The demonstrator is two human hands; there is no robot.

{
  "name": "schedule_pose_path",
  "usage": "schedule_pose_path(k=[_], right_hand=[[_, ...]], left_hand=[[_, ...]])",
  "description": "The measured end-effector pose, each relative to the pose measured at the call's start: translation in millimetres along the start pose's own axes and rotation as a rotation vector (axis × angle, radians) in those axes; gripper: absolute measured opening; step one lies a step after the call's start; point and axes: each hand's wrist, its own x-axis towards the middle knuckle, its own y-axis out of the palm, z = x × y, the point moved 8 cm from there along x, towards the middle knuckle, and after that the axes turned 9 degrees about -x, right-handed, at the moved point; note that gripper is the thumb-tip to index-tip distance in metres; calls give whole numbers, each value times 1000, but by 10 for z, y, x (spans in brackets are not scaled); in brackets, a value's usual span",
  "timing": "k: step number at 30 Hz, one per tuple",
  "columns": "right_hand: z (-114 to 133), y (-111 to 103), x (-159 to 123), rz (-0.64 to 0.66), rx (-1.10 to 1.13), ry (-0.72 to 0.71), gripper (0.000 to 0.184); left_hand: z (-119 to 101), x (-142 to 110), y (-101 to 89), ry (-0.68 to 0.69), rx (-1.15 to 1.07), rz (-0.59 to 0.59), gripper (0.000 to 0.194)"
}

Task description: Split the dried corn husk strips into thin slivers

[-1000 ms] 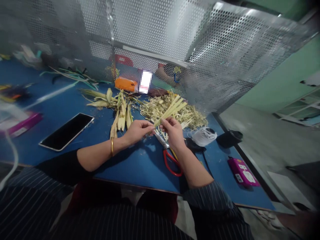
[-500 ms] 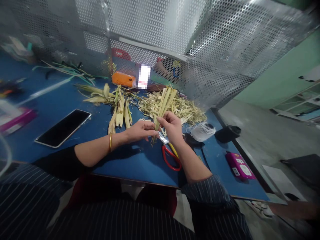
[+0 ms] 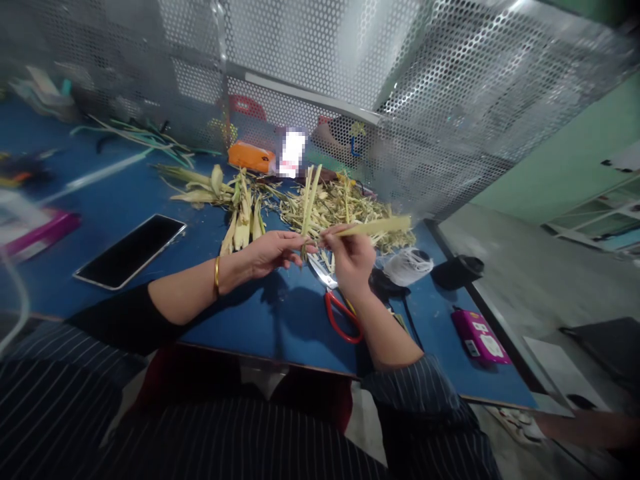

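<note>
Pinched in the fingers of my left hand [image 3: 273,253] are a few narrow pale-green corn husk strips [image 3: 311,200], pointing up and away from me. Close beside it, my right hand [image 3: 353,260] is closed on a wider husk strip [image 3: 377,227] that sticks out to the right. The fingertips of both hands nearly meet; whether they touch I cannot tell. Below them on the blue table lie scissors [image 3: 344,317] with red and yellow handles, partly behind my right wrist. Beyond the hands spreads a heap of shredded husk [image 3: 375,203], and whole husks [image 3: 243,217] lie to its left.
A phone [image 3: 131,252] lies at left on the blue table [image 3: 240,327]. To the right stand a white twine roll [image 3: 409,267], a black spool [image 3: 457,271] and a purple pack [image 3: 481,335]. An orange pack [image 3: 251,157] sits before the perforated metal screen [image 3: 310,40].
The husk strips, held together as one bundle before, are now split between the hands. My right hand has turned a wider strip out to the right; narrow strips stay upright in my left.
</note>
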Motion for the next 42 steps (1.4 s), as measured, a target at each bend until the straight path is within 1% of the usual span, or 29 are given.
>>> schedule_pose_path(k=[2, 4, 6, 8, 11, 13, 14, 15, 17, 19, 20, 22, 23, 25, 27, 29, 31, 32, 33, 34, 35, 37, 39, 40, 41, 42], right_hand=[[228, 75, -84, 100, -146, -301, 7], [399, 207, -235, 230, -305, -606, 12], [468, 329, -373, 335, -448, -825, 16], [486, 400, -434, 381, -543, -933, 17], [488, 449, -417, 427, -583, -944, 21], [487, 448, -371, 456, -534, -890, 25], [482, 425, -329, 446, -492, -836, 28], [469, 381, -272, 408, -442, -761, 30], [388, 236, -129, 257, -351, -544, 27], [237, 100, -34, 113, -280, -298, 15], [159, 69, -17, 80, -253, -194, 10], [36, 87, -15, 94, -206, -41, 9], [-7, 117, -21, 120, -190, 11, 10], [-70, 163, -36, 155, -172, 95, 13], [-127, 173, -46, 150, -146, 176, 14], [-180, 174, -58, 135, -97, 243, 13], [-203, 162, -66, 106, -73, 257, 13], [-190, 151, -65, 91, -91, 230, 13], [-153, 141, -61, 78, -129, 173, 14], [-89, 136, -57, 71, -189, 83, 14], [4, 148, -61, 81, -264, -41, 12], [232, 233, -119, 149, -429, -358, 8], [404, 324, -226, 216, -576, -646, 6], [452, 346, -265, 228, -628, -740, 7], [479, 351, -286, 224, -665, -796, 6], [494, 343, -289, 208, -690, -823, 5]], left_hand=[[-2, 14, -44, -26, -90, -20, 15], [-26, 18, -53, -22, -143, -11, 12], [-54, 13, -53, -6, -180, -8, 11], [-76, 2, -74, 9, -190, -47, 11], [-124, -19, -104, 51, -168, -128, 17], [-173, -35, -114, 102, -157, -171, 16], [-189, -44, -124, 121, -151, -196, 15], [-196, -52, -130, 134, -141, -217, 13], [-181, -67, -119, 140, -100, -225, 14], [-136, -74, -60, 135, -36, -168, 17], [-106, -77, -14, 136, -6, -121, 18], [-33, -80, 60, 126, 42, -49, 19], [6, -80, 77, 113, 61, -40, 19], [70, -74, 71, 76, 85, -66, 19], [94, -66, 59, 53, 80, -87, 20], [93, -56, 81, 40, 45, -50, 22], [86, -47, 94, 32, 15, -12, 24], [88, -42, 88, 24, 7, -10, 23], [91, -37, 67, 19, 3, -25, 20], [93, -32, 38, 16, 1, -53, 18], [93, -27, 7, 16, -5, -84, 15], [91, -18, -17, 12, -29, -99, 12], [76, -10, 15, 1, -61, -45, 13], [63, -10, 37, -8, -82, -10, 13], [51, -13, 50, -22, -110, 12, 11], [40, -17, 49, -38, -142, 17, 9]])
